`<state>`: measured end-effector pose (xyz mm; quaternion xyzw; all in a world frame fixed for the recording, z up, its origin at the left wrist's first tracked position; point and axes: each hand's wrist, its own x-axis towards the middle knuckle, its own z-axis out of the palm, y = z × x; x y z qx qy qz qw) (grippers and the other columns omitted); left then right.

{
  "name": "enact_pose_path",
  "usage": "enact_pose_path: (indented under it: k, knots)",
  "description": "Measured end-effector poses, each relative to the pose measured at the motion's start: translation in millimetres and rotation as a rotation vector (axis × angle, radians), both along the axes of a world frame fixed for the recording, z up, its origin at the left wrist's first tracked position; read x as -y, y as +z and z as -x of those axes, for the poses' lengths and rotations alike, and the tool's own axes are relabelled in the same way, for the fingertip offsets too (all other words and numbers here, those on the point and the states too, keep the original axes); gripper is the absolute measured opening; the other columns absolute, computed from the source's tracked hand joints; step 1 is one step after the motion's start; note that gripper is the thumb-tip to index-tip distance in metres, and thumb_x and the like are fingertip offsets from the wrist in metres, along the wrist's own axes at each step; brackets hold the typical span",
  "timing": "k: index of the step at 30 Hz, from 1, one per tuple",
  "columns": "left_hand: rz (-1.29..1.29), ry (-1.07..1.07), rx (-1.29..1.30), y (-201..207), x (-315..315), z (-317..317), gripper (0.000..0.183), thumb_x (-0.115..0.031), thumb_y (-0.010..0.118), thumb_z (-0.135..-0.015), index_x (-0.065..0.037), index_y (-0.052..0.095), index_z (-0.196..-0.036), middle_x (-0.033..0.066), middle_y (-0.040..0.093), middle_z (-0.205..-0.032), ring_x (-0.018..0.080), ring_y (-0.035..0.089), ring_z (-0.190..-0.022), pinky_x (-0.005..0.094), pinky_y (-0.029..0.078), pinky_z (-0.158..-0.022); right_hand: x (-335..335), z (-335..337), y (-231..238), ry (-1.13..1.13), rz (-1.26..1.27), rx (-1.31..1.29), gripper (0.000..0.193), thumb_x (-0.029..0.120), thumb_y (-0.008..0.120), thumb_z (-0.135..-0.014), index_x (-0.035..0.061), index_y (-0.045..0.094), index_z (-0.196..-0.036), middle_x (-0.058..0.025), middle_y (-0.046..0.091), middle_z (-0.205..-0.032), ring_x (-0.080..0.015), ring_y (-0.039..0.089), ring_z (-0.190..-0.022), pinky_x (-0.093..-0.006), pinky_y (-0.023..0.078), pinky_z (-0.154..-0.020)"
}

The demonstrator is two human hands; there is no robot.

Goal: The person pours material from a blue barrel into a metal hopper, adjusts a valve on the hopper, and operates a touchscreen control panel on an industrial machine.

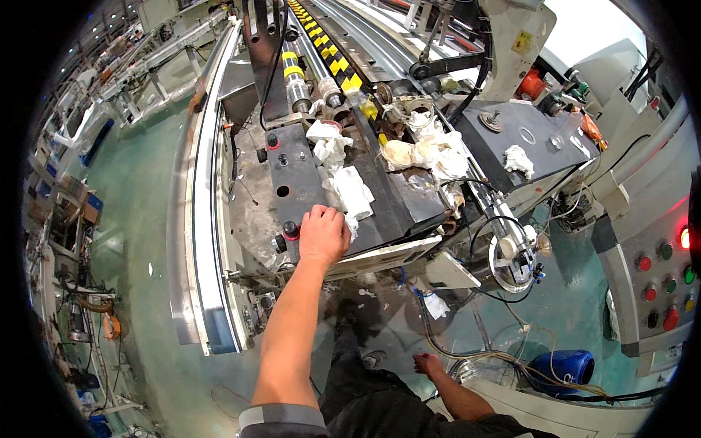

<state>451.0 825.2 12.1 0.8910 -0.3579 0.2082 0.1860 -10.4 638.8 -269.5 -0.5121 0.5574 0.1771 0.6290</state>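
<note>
My left hand (325, 232) is closed on the front of a dark grey machine plate (296, 168), knuckles up. A bit of white wiping tissue (353, 227) pokes out beside its thumb side, though the fingertips are hidden underneath. Just beyond lie a folded white tissue (351, 191) and a crumpled one (328, 143). A black knob with a red ring (291, 229) stands close to the left of the hand. Down by my leg hangs my right hand (426, 363), loosely curled with nothing visible in it and its fingers partly apart.
Soiled white rags (431, 155) lie across the machine's middle. Shiny rollers (296, 84) run away beside a yellow-and-black striped strip (325, 47). At right stands a control panel (661, 274) with lit buttons. Hoses (467, 355) and a blue drum (562, 371) are on the floor.
</note>
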Motion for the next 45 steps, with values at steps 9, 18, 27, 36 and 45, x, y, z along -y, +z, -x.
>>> enact_pose_path:
  k: [9, 18, 27, 36, 45]
  knots:
    - [-0.006, -0.007, -0.021, 1.9, -1.7, -1.3, 0.013, -0.022, 0.066, -0.077, -0.009, 0.066, -0.081, 0.0055, 0.066, -0.093, 0.0272, 0.057, -0.099, 0.042, 0.046, -0.08, 9.2, -75.0, 42.4, 0.355, 0.206, 0.326, 0.028, 0.029, 0.067, -0.092, 0.0013, 0.066, -0.093, -0.0057, 0.066, -0.078, -0.0164, 0.063, -0.062, -0.033, 0.053, -0.058]
    - [0.012, -0.013, 0.047, -2.4, -3.0, 0.6, 0.012, -0.019, 0.068, -0.075, -0.009, 0.065, -0.08, 0.0052, 0.064, -0.09, 0.029, 0.056, -0.097, 0.042, 0.046, -0.078, -51.3, -208.7, 479.0, 0.458, 0.271, 1.398, 0.019, 0.014, 0.062, -0.093, 0.0041, 0.066, -0.11, -0.0057, 0.067, -0.087, -0.0099, 0.063, -0.074, -0.025, 0.051, -0.066]
    - [-0.082, -0.024, -0.008, 5.7, 5.9, -0.2, 0.016, -0.022, 0.068, -0.077, -0.009, 0.067, -0.085, 0.0064, 0.066, -0.096, 0.0293, 0.058, -0.101, 0.0434, 0.048, -0.083, -78.7, -254.7, 611.6, 0.835, 0.386, 1.797, 0.024, 0.021, 0.067, -0.089, 0.003, 0.062, -0.104, -0.0103, 0.063, -0.079, -0.0212, 0.064, -0.068, -0.0322, 0.051, -0.063]
    - [0.039, -0.066, 0.099, -10.4, 8.2, -5.7, 0.012, -0.018, 0.067, -0.078, -0.007, 0.063, -0.077, 0.0087, 0.066, -0.085, 0.0323, 0.06, -0.092, 0.0454, 0.048, -0.078, -54.6, -256.4, 604.6, 0.629, 0.565, 1.57, 0.026, 0.025, 0.068, -0.086, 0.0046, 0.058, -0.1, -0.0122, 0.061, -0.077, -0.0302, 0.064, -0.071, -0.04, 0.051, -0.063]
    - [-0.041, -0.033, 0.025, 5.9, 1.5, 4.2, 0.012, -0.017, 0.068, -0.076, -0.007, 0.064, -0.081, 0.0069, 0.064, -0.092, 0.0298, 0.056, -0.098, 0.0427, 0.044, -0.08, -17.5, -209.1, 224.5, 0.568, 0.554, 0.635, 0.038, 0.039, 0.062, -0.094, 0.0013, 0.066, -0.095, -0.0189, 0.067, -0.081, -0.0317, 0.068, -0.077, -0.0435, 0.053, -0.071]
